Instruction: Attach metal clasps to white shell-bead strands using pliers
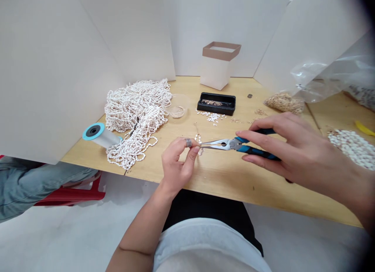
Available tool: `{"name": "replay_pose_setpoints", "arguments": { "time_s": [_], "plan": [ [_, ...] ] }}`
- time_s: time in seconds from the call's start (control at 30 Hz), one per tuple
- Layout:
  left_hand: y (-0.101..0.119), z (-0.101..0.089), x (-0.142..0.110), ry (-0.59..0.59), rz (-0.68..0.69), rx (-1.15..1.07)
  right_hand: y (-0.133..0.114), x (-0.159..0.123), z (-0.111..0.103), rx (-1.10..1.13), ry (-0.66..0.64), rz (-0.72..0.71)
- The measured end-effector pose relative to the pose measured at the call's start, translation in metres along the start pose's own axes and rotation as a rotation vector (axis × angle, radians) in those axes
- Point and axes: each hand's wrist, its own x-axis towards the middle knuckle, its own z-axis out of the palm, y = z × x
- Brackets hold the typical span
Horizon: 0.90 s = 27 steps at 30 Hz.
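My right hand point(278, 147) is closed around the blue and black handles of long-nose pliers point(233, 144), whose jaws point left. The tips of the jaws meet my left fingertips. My left hand point(180, 160), with a coiled ring on one finger, pinches the end of a small beaded strand point(200, 150) with white beads. A thin chain with a little hook point(197, 127) lies just beyond on the wooden table. Whatever small part sits right between the jaw tips and my fingertips is too tiny to make out.
A heap of white bead strings point(134, 108) and a spool point(101, 134) lie left. Behind are a black tray point(216, 104) of gold-coloured bits, loose white beads point(213, 117) and a white bin point(216, 71). Bagged parts point(285, 102) and white pieces point(353, 149) lie right. Someone's leg point(38, 182) shows left.
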Motion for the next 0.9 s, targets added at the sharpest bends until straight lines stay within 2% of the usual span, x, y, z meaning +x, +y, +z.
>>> {"name": "replay_pose_setpoints", "arguments": {
  "time_s": [0.2,0.4,0.9],
  "plan": [
    [-0.001,-0.002,0.003,-0.019,0.068,0.013,-0.001,0.006,-0.007,-0.064,-0.003,-0.07],
    [-0.001,-0.005,0.006,-0.056,0.075,0.056,-0.001,0.012,-0.014,-0.154,0.011,-0.132],
    [0.002,-0.008,0.009,-0.064,0.093,0.06,-0.008,0.017,-0.022,-0.195,0.019,-0.163]
  ]
}}
